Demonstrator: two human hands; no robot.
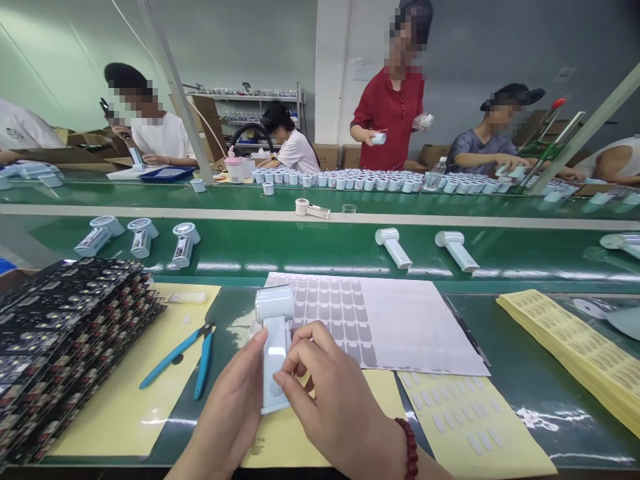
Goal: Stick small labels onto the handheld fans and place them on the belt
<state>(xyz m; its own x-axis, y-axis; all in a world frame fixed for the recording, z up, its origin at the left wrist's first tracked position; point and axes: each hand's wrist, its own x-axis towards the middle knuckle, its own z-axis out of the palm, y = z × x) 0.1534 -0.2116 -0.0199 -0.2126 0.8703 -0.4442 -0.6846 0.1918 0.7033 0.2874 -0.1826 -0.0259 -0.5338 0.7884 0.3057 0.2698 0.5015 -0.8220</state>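
Note:
A light-blue handheld device (274, 305), with a round barrel-shaped head and a flat handle, is held upright a little above the bench. My left hand (231, 401) is closed around the left side of its handle. Over the handle's lower front face, my right hand (340, 393) is closed in a pinch, its thumb and fingertips touching the surface. Anything small between those fingertips is hidden. Behind the device lies a white sheet (400, 320) with rows of grey stickers. A yellow sheet (480, 440) with pale oval stickers sits to the right of my right hand.
Stacked circuit boards (70, 333) rise at the left beside blue-handled cutters (203, 363). Black tweezers (467, 330) and a yellow sticker stack (575, 347) are at the right. Beyond, a green conveyor (300, 247) carries similar devices (395, 248). Several co-workers (393, 120) work across it.

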